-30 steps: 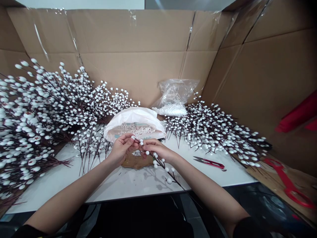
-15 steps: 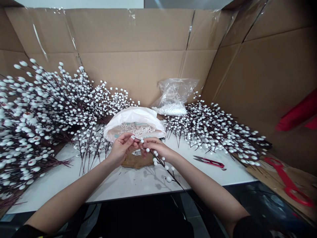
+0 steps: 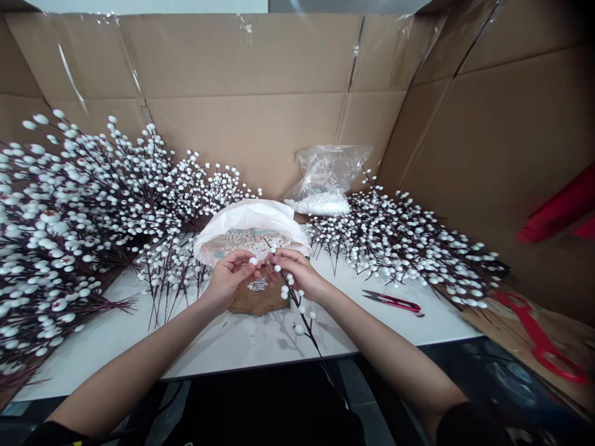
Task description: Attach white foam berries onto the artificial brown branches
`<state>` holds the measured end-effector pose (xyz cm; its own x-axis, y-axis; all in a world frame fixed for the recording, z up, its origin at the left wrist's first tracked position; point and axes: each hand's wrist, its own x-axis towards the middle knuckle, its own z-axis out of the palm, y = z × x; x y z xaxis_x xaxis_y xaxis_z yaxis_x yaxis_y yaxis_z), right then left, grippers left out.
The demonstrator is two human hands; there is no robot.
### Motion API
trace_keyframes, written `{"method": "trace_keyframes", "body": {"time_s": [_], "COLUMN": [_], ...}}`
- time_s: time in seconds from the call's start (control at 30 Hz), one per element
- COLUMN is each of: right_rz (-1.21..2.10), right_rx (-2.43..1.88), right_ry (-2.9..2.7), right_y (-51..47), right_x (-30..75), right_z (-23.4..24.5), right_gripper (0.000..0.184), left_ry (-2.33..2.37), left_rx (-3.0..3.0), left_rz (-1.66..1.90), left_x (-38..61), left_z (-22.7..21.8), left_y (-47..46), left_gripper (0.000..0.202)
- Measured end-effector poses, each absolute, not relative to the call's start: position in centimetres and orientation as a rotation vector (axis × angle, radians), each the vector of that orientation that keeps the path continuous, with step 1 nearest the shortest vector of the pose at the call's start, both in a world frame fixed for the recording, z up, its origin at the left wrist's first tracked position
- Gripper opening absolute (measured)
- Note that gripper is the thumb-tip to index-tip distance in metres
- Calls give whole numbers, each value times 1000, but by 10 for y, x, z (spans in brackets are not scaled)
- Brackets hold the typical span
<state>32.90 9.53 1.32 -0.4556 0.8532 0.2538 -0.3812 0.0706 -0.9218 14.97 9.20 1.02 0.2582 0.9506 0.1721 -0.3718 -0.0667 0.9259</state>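
Observation:
Between thumb and forefinger, my left hand [image 3: 232, 277] pinches a white berry [image 3: 253, 261]. My right hand [image 3: 300, 272] is closed on an artificial berry branch [image 3: 304, 319], a dark stem dotted with white berries; its tip points up and away, its bare end hangs past the table's front edge. The two hands are close together but apart. Just behind them stands an open white bag [image 3: 253, 214] with many small pale berries inside. Below my hands lies a brown piece [image 3: 258, 305] with a torn-looking light patch. Some of my fingers are hidden.
Large heaps of finished-looking berry branches [image 3: 93, 204] fill the left; another heap [image 3: 400, 241] lies right. Red thread snips [image 3: 393, 301] rest on the white table [image 3: 334, 334]. Behind is a clear bag [image 3: 330, 176] of white beads. Cardboard walls [image 3: 209, 62] enclose the table; red scissors-like handles [image 3: 534, 337] lie right.
The branch in my right hand has turned more upright, its tip now rising above the fingers and its lower end swung left. My left hand has separated slightly from it, holding the berry.

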Motion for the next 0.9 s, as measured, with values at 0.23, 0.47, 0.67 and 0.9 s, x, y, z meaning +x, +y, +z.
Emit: {"method": "trace_keyframes", "body": {"time_s": [0.23,0.47,0.67,0.9], "right_rz": [1550,1568,1613,1626], "right_rx": [-541,-528,-558,-527], "right_ry": [-1435,-1448,-1511,-1614], "right_y": [96,95,93,93], "right_x": [329,328,333,332], "right_z": [12,12,13,12], "right_gripper": [21,21,22,22], "left_ry": [703,689,661,606], "left_rx": [1237,1249,1082,958], "left_rz": [1225,1202,1250,1264], "left_x": [153,152,151,150], "left_z": [13,11,11,13], "left_y": [87,88,91,93], "left_gripper": [28,27,27,32]}}
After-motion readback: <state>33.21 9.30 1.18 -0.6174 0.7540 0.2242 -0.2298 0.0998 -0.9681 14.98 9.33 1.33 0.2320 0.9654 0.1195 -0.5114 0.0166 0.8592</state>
